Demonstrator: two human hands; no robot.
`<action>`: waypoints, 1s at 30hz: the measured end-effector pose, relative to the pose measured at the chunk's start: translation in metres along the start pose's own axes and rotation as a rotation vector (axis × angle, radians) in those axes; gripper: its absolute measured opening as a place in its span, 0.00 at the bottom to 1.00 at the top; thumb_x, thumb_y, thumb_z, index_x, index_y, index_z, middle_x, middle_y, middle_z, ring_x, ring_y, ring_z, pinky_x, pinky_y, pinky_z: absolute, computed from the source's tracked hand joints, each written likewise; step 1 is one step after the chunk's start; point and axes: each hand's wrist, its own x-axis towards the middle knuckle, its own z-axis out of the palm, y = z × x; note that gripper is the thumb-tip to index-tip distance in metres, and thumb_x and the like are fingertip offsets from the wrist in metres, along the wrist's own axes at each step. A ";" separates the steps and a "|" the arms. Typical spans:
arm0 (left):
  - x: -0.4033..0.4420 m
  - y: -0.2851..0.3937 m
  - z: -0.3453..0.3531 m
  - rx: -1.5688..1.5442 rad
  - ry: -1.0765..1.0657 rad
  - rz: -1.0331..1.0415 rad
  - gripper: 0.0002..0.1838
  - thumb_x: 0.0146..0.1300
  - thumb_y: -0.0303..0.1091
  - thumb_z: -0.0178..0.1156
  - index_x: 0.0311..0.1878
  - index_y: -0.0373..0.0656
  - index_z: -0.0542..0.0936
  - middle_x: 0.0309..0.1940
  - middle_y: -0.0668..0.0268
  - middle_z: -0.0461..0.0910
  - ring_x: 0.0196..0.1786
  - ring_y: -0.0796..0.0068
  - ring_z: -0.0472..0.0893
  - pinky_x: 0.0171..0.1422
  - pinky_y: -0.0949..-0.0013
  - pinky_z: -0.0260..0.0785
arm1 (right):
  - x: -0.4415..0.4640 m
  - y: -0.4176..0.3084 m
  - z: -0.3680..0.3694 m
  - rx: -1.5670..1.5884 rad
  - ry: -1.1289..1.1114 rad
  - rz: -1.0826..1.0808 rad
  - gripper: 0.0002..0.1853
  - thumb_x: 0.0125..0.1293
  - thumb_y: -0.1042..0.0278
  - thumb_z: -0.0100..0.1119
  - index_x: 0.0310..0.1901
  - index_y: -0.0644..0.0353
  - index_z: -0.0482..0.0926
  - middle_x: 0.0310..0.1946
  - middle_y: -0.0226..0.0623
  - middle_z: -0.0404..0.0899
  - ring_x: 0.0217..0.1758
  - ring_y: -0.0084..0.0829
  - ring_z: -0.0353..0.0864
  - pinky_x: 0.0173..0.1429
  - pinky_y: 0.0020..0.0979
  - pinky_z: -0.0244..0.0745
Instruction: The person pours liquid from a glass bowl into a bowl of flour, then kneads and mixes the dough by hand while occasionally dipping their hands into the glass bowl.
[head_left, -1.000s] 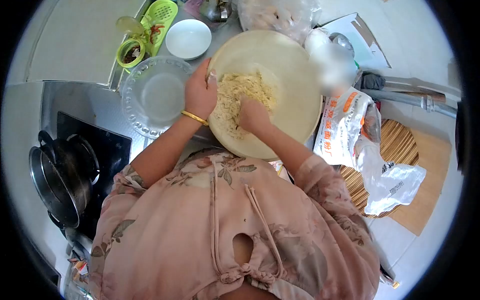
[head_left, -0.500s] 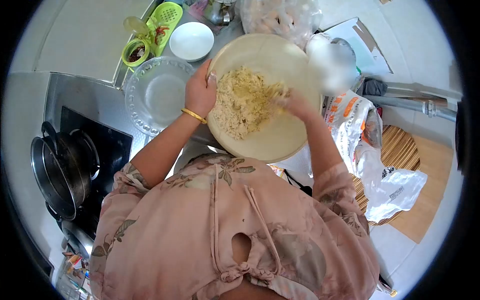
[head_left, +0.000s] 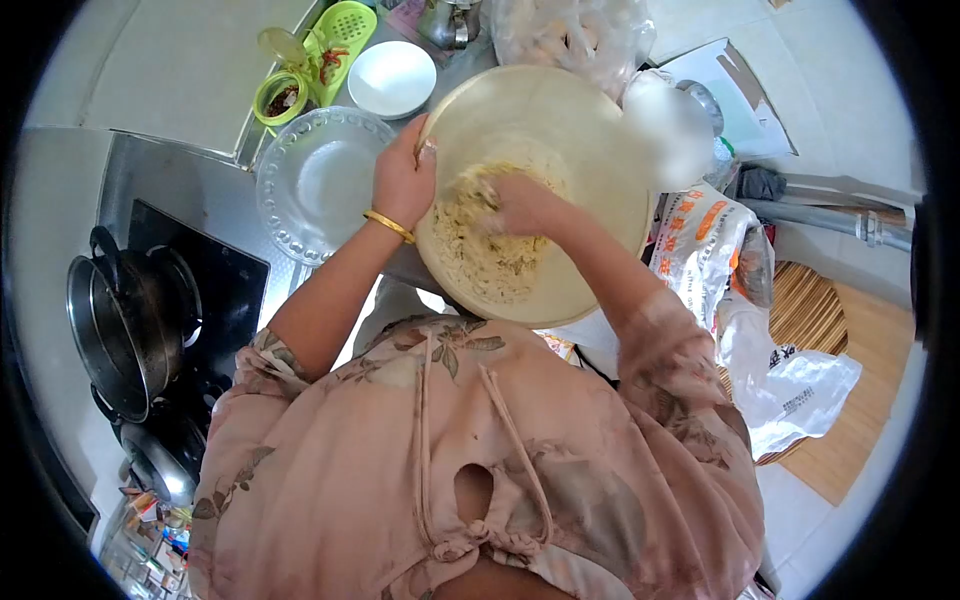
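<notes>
A large cream-coloured bowl [head_left: 600, 230] is in front of me, tilted toward me. Crumbly, pale yellow dough [head_left: 490, 265] lies inside it on the left. My left hand [head_left: 405, 180], with a gold bangle at the wrist, is closed on the bowl's left rim. Down inside the bowl, my right hand [head_left: 520, 205] grasps a clump of the dough; its fingers are blurred and partly covered. A clear, scalloped glass dish [head_left: 325, 185] sits just left of my left hand, with a small white bowl [head_left: 392, 78] behind it.
On the left, a dark pot [head_left: 125, 325] stands on the black stove. A green-rimmed jar [head_left: 280, 98] and a green grater-like tray [head_left: 348, 28] are at the back left. A plastic bag [head_left: 570, 35] lies behind the bowl. Printed packaging [head_left: 700, 230] covers part of a round slatted board [head_left: 805, 300].
My right hand has moved left across the bowl, bringing the clump with it into the rest of the dough. My left hand keeps its hold on the rim.
</notes>
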 end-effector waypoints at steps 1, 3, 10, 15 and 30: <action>-0.001 0.001 -0.001 -0.005 0.000 -0.005 0.17 0.62 0.31 0.49 0.54 0.38 0.73 0.41 0.46 0.78 0.44 0.47 0.78 0.49 0.58 0.69 | -0.026 -0.012 -0.011 -0.106 0.034 0.011 0.23 0.46 0.56 0.66 0.43 0.60 0.75 0.36 0.52 0.78 0.42 0.51 0.77 0.46 0.46 0.71; 0.000 0.002 0.000 -0.018 0.000 -0.015 0.17 0.62 0.30 0.49 0.54 0.38 0.73 0.41 0.46 0.78 0.44 0.48 0.78 0.49 0.58 0.69 | -0.070 -0.019 -0.016 -0.197 0.070 0.037 0.20 0.45 0.62 0.66 0.40 0.60 0.73 0.31 0.51 0.78 0.41 0.49 0.77 0.44 0.48 0.70; 0.002 -0.003 0.002 -0.086 -0.017 -0.011 0.18 0.62 0.30 0.49 0.54 0.37 0.72 0.41 0.46 0.78 0.43 0.49 0.79 0.48 0.59 0.70 | -0.063 -0.008 0.049 -0.312 -0.034 0.278 0.13 0.50 0.74 0.56 0.40 0.58 0.73 0.26 0.45 0.79 0.34 0.49 0.80 0.37 0.45 0.73; 0.004 -0.003 0.003 -0.035 -0.022 0.005 0.18 0.61 0.30 0.49 0.55 0.38 0.72 0.41 0.46 0.78 0.43 0.49 0.79 0.48 0.59 0.70 | -0.026 -0.008 0.050 -0.321 -0.008 0.309 0.14 0.50 0.73 0.56 0.41 0.58 0.73 0.27 0.46 0.79 0.36 0.47 0.81 0.40 0.44 0.74; 0.005 0.003 -0.002 0.022 -0.022 0.032 0.17 0.60 0.30 0.50 0.52 0.39 0.74 0.39 0.47 0.79 0.42 0.49 0.78 0.47 0.57 0.70 | 0.057 0.008 0.036 0.157 0.196 0.163 0.26 0.51 0.50 0.60 0.43 0.65 0.77 0.37 0.49 0.80 0.45 0.48 0.78 0.52 0.42 0.69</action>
